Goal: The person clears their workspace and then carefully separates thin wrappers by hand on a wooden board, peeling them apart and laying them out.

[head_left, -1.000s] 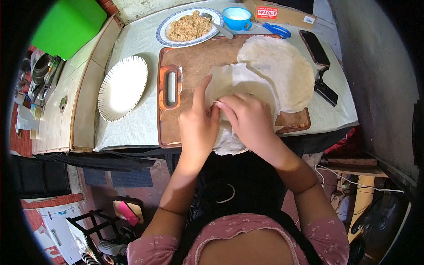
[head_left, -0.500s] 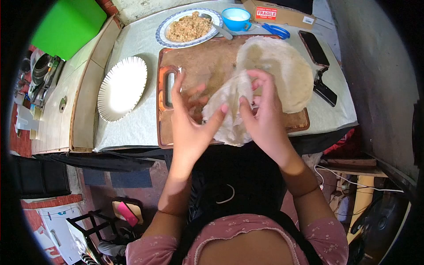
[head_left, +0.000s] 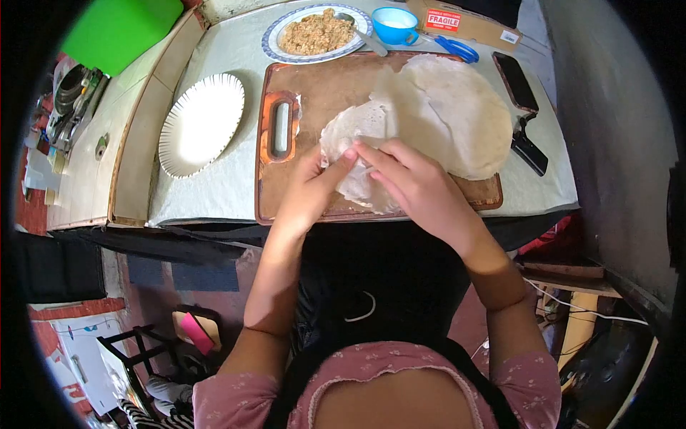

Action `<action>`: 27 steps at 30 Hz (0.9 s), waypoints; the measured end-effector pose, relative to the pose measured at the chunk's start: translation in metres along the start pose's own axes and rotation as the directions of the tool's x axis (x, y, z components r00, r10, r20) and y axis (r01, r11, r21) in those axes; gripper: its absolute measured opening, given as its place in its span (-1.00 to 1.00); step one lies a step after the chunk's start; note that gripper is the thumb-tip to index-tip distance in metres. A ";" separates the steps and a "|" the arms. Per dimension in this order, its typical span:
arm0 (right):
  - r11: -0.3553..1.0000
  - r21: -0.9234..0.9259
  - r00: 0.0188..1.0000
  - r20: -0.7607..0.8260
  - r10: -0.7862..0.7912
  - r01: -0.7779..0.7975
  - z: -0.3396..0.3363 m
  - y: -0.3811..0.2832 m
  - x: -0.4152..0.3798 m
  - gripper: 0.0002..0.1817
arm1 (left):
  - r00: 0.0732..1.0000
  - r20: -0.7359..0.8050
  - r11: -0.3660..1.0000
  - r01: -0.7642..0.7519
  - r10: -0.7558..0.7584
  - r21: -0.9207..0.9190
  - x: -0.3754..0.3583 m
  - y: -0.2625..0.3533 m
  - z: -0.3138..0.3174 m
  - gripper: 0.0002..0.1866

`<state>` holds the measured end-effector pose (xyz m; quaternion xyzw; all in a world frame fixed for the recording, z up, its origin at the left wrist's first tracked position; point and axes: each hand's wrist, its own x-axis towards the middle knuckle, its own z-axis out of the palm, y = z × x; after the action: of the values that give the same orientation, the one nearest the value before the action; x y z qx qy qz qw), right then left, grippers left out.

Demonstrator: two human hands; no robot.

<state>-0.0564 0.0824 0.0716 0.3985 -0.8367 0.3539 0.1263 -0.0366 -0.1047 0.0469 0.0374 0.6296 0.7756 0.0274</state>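
A thin, pale spring roll wrapper [head_left: 363,120] lies crumpled between my hands, low over the wooden cutting board [head_left: 325,84]. My left hand [head_left: 311,187] pinches its left side, thumb on top and fingers mostly hidden behind. From the right, my right hand [head_left: 421,180] closes on the same wrapper, its fingertips meeting the left thumb at the middle. Whether anything is inside the wrapper cannot be made out. To the right, a stack of round wrappers [head_left: 468,121] covers much of the board and partly overhangs its edge.
A patterned plate [head_left: 270,44] of minced filling [head_left: 314,34] with a spoon [head_left: 371,44] stands behind the board. Nearby are a blue cup [head_left: 394,30], blue scissors [head_left: 457,48] and a cardboard box [head_left: 477,30]. A paper plate [head_left: 201,125] lies left; a phone [head_left: 514,82] on a holder lies right.
My hands have come together and lowered toward the board, bringing the raised wrapper down and gathering it. My right fingers now meet the left thumb. The view has shifted slightly.
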 end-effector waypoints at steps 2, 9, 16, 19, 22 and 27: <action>0.998 0.001 0.994 0.087 0.067 -0.067 -0.006 0.003 -0.001 -0.76 | 0.998 -0.057 0.972 0.012 0.001 0.234 0.000 0.005 0.001 -0.70; 0.977 0.035 0.975 0.068 -0.213 0.211 -0.030 0.014 0.009 -0.70 | 0.969 -0.209 0.913 -0.036 0.131 0.406 0.006 0.018 -0.027 -0.71; 0.999 0.023 0.990 0.136 -0.037 0.035 -0.007 0.003 0.007 -0.69 | 0.889 -0.295 0.916 -0.258 0.349 0.308 0.011 0.001 0.001 -0.76; 0.995 -0.087 0.995 0.096 -0.041 0.050 -0.006 0.004 0.007 -0.74 | 0.911 -0.305 0.958 -0.243 0.279 0.149 -0.001 -0.005 0.022 -0.57; 0.989 -0.132 0.996 0.073 -0.058 0.067 -0.003 0.006 0.001 -0.79 | 0.922 -0.248 0.938 -0.234 0.298 0.257 0.004 -0.027 0.010 -0.50; 0.990 0.012 0.989 -0.022 -0.144 0.144 -0.008 0.016 -0.014 -0.74 | 0.956 -0.138 0.912 -0.195 0.259 0.362 0.015 -0.003 -0.019 -0.45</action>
<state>-0.0598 0.1027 0.0629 0.4549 -0.8019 0.3537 0.1575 -0.0532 -0.1212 0.0401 0.0433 0.7467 0.6513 -0.1281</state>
